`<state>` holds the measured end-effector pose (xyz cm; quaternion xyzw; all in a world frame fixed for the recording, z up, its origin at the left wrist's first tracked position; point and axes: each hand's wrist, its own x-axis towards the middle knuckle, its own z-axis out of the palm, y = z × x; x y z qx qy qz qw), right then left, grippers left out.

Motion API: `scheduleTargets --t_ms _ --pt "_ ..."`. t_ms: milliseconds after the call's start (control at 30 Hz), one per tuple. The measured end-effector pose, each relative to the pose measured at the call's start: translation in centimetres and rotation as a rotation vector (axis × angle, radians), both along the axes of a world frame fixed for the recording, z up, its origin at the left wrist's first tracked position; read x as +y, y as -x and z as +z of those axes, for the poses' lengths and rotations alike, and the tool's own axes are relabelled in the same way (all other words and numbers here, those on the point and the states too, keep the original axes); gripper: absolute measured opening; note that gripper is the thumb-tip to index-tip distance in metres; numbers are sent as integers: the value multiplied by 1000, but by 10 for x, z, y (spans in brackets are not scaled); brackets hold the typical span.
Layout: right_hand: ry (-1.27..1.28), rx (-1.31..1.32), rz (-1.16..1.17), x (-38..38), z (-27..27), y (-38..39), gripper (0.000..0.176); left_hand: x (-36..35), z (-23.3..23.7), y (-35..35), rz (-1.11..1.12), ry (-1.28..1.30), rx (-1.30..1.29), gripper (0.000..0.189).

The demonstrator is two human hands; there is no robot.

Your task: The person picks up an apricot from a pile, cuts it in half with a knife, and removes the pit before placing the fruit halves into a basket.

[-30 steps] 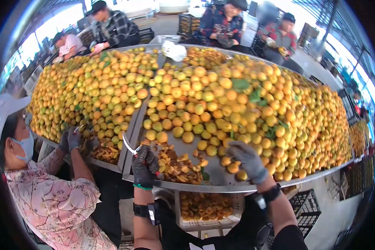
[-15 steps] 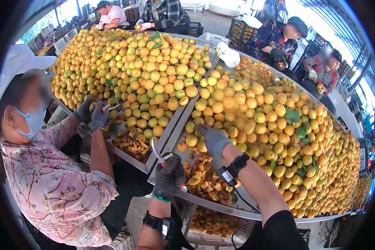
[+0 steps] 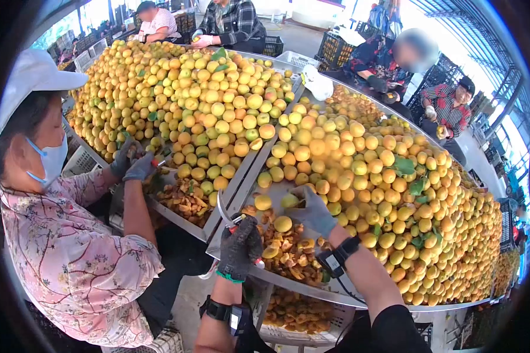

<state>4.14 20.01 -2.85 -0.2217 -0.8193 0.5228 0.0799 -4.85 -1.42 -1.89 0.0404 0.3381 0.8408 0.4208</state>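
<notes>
My left hand [image 3: 239, 248], in a dark glove, is closed round a curved knife [image 3: 223, 207] whose blade points up above the table's metal edge [image 3: 335, 295]. To its right, my right hand [image 3: 313, 212], in a grey glove, has its fingers round a greenish-yellow fruit [image 3: 290, 201]. A large heap of orange and yellow fruit [image 3: 365, 170] lies just beyond that hand. Cut fruit pieces [image 3: 294, 256] are piled below it, with a few whole fruits among them.
A co-worker [image 3: 79, 253] in a floral shirt sits close on the left, gloved hands at a second fruit heap [image 3: 188, 100]. A metal divider [image 3: 244, 176] separates the heaps. Several people sit across the table. A crate of cut pieces [image 3: 300, 312] stands below the near edge.
My right hand has moved slightly down and right, off the heap, and now holds a fruit. My left hand has shifted a little right with the knife. Some fruit has rolled down.
</notes>
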Motion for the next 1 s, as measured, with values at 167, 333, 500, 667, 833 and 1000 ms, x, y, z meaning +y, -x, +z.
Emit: scheduleTargets --t_ms 167,333,500,667,833,1000 --pt "1042 296 -213 -17 8 -35 36 -2 7 1 -7 -62 -74 10" --pt "1216 325 -126 -23 5 -70 40 0 6 -2 -12 -55 -93 12" --pt "1073 354 -214 -34 -4 -120 42 1 4 -1 -17 -53 -15 15" --pt "736 102 -406 -39 15 -174 41 4 7 -5 3 -3 -42 13" --pt "229 71 -577 -11 -12 -188 47 5 3 -7 -50 -70 25 12" --pt "408 576 -868 -4 -1 -147 46 5 2 -9 -27 -38 15 14"
